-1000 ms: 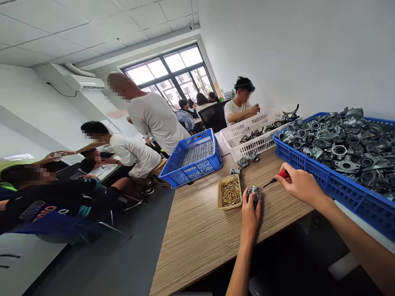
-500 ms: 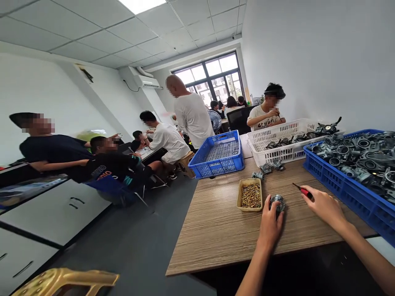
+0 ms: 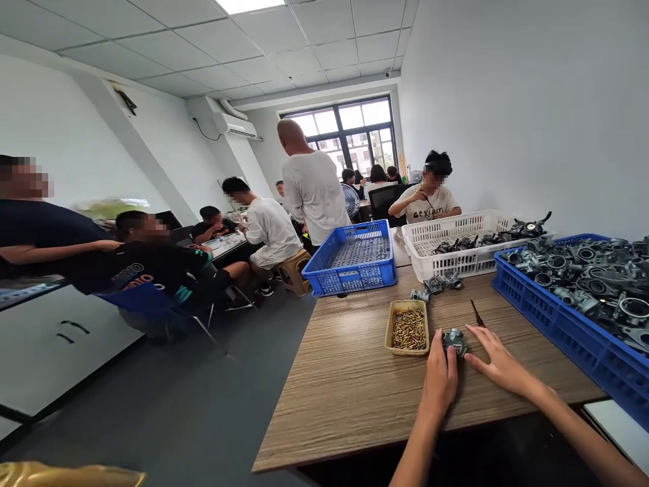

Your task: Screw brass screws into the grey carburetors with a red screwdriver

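On the wood-patterned table, a small grey metal carburetor-like part [image 3: 455,341] is gripped by my left hand [image 3: 440,379], whose fingers rest along its left side. My right hand [image 3: 499,365] is just right of that part, thumb and forefinger apart towards it. A screwdriver's dark shaft [image 3: 475,312] sticks out beyond the right fingers; its handle is hidden under that hand, which appears to hold it. Left of the part stands a beige tray [image 3: 388,333] of small brass-coloured pieces. A few similar metal parts [image 3: 441,284] lie behind.
A blue crate [image 3: 349,279] stands at the table's far left corner. Beside it, a white crate [image 3: 451,265] holds metal parts. Another blue crate [image 3: 562,333], heaped with parts, is on the right. People sit and stand beyond the table; a yellow stool [image 3: 71,475] is at lower left.
My right hand has moved left beside the metal part, and the screwdriver's red handle has gone out of sight. My left hand remains on the part. The camera view has shifted slightly.
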{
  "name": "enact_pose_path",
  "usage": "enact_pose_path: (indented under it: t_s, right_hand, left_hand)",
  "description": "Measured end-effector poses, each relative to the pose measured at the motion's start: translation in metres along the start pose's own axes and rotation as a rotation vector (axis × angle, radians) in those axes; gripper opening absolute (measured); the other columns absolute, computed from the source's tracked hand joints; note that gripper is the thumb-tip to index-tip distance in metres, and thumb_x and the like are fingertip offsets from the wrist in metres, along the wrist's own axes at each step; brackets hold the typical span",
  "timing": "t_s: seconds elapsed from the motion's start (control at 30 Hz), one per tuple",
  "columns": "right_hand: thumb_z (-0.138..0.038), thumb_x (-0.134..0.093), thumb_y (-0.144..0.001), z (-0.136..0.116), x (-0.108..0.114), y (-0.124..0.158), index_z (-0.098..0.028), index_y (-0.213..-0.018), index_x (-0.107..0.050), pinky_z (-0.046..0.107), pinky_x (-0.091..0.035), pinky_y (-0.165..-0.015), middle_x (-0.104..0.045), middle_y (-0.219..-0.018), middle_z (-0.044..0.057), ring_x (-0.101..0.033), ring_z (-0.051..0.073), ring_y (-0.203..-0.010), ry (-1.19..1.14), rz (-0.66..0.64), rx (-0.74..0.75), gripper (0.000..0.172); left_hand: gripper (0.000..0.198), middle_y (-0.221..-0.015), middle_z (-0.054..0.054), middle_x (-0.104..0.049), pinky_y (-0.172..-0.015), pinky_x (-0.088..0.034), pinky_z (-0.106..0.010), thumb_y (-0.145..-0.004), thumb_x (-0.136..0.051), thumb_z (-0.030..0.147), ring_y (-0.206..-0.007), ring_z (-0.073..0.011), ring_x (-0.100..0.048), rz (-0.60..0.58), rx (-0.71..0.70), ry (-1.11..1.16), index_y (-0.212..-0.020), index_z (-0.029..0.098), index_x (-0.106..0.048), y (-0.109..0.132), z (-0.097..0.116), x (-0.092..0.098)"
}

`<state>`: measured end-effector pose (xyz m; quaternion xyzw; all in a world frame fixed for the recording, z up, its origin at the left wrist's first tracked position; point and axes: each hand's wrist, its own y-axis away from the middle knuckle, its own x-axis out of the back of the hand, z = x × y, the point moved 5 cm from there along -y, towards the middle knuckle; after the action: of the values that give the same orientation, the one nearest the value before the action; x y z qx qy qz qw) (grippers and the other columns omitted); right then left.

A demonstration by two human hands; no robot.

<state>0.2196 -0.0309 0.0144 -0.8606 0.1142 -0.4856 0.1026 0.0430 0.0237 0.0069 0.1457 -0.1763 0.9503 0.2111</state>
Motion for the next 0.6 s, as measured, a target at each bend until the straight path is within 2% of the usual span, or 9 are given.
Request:
enact_pose_path:
  t_s: [0.13, 0.23, 0.33, 0.43, 0.53, 0.6]
  right_hand:
    - [-0.064, -0.061, -0.091, -0.014, -0.014, 0.000, -0.022, -0.161, -0.042, 0.057, -0.038, -0.124, -0.052, -0.158, 0.018, -0.047, 0.036, -0.149, 0.003, -0.056, 0.024, 0.084]
    - [-0.056, -0.064, -0.089, -0.019, -0.017, -0.005, -0.021, -0.161, -0.040, 0.057, -0.041, -0.121, -0.053, -0.157, 0.020, -0.049, 0.036, -0.147, -0.030, -0.048, 0.032, 0.084]
    - [-0.046, -0.065, -0.086, -0.026, -0.014, -0.015, -0.019, -0.154, -0.046, 0.052, -0.043, -0.120, -0.058, -0.149, 0.019, -0.055, 0.033, -0.141, -0.117, -0.028, 0.037, 0.076]
    - [-0.041, -0.065, -0.083, -0.035, -0.010, -0.025, -0.019, -0.139, -0.056, 0.048, -0.049, -0.114, -0.066, -0.135, 0.017, -0.063, 0.031, -0.130, -0.196, -0.025, 0.049, 0.061]
    - [-0.039, -0.066, -0.080, -0.042, -0.006, -0.031, -0.019, -0.126, -0.060, 0.046, -0.055, -0.105, -0.070, -0.123, 0.015, -0.069, 0.031, -0.117, -0.205, -0.009, 0.042, 0.051]
    - [-0.037, -0.066, -0.078, -0.045, -0.002, -0.033, -0.020, -0.124, -0.060, 0.045, -0.055, -0.103, -0.071, -0.121, 0.015, -0.070, 0.031, -0.114, -0.181, 0.008, 0.030, 0.049]
  left_hand:
    - [0.059, -0.156, -0.019, -0.057, -0.129, -0.036, -0.045, -0.107, -0.035, 0.045, -0.149, -0.0271, -0.051, -0.013, 0.002, 0.072, -0.151, 0.011, -0.054, 0.001, 0.002, 0.002]
    - [0.055, -0.150, -0.017, -0.062, -0.126, -0.040, -0.044, -0.108, -0.034, 0.044, -0.142, -0.0257, -0.057, -0.017, -0.049, 0.098, -0.146, 0.013, -0.058, 0.001, 0.008, 0.003]
    - [0.052, -0.144, -0.016, -0.066, -0.123, -0.043, -0.045, -0.108, -0.033, 0.043, -0.136, -0.0256, -0.061, 0.010, -0.080, 0.108, -0.141, 0.015, -0.061, 0.000, 0.010, 0.005]
    - [0.049, -0.139, -0.017, -0.068, -0.120, -0.046, -0.046, -0.108, -0.033, 0.043, -0.132, -0.0255, -0.063, 0.029, -0.093, 0.119, -0.137, 0.015, -0.062, -0.002, 0.009, 0.004]
    - [0.048, -0.135, -0.017, -0.069, -0.118, -0.047, -0.045, -0.108, -0.033, 0.044, -0.129, -0.0253, -0.064, 0.052, -0.084, 0.133, -0.136, 0.016, -0.061, -0.002, 0.007, 0.004]
    - [0.048, -0.133, -0.017, -0.069, -0.117, -0.047, -0.045, -0.108, -0.034, 0.044, -0.129, -0.0257, -0.064, 0.063, -0.071, 0.139, -0.135, 0.015, -0.061, -0.002, 0.005, 0.003]
